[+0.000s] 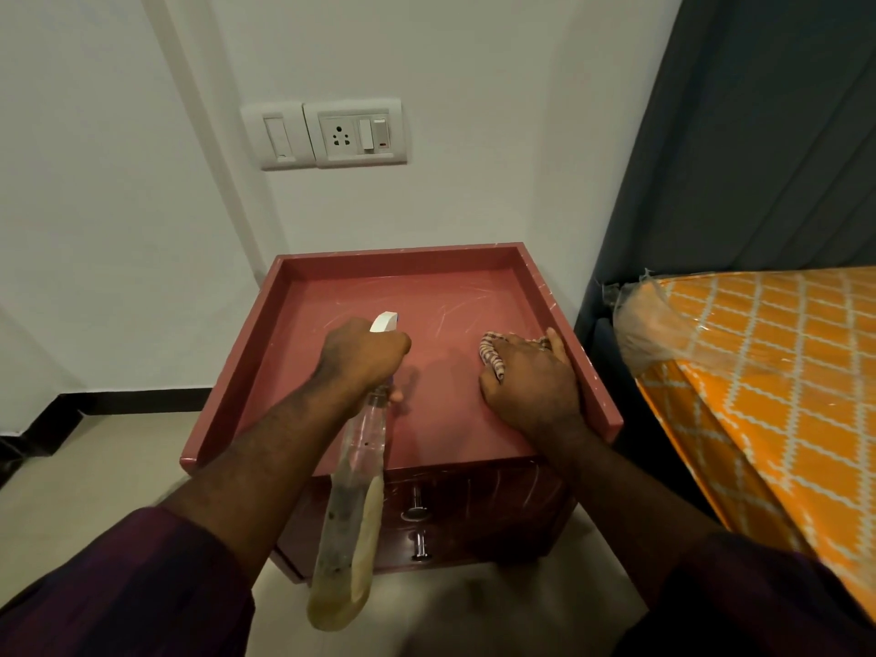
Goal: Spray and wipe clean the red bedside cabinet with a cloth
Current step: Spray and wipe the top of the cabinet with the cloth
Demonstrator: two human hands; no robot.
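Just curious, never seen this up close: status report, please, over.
Left hand grips spray bottle. Right hand presses cloth on red cabinet top, near its right rim. Mattress close alongside, right.

1. Cloth [492, 357]: mostly hidden under right hand [533, 388]; only striped folds poke out by the fingers.
2. Spray bottle [355, 467]: neck and trigger covered by left hand [362, 355]; contents murky, cannot tell the fill level.
3. Cabinet [332, 286]: drawer fronts partly blocked by the spray bottle and forearms; drawer count unclear.
4. Mattress [768, 372]: cut off at the right edge.
5. Sleeves [118, 595]: cut off at the bottom edge.
6. Socket panel [355, 132]: markings too small to read.
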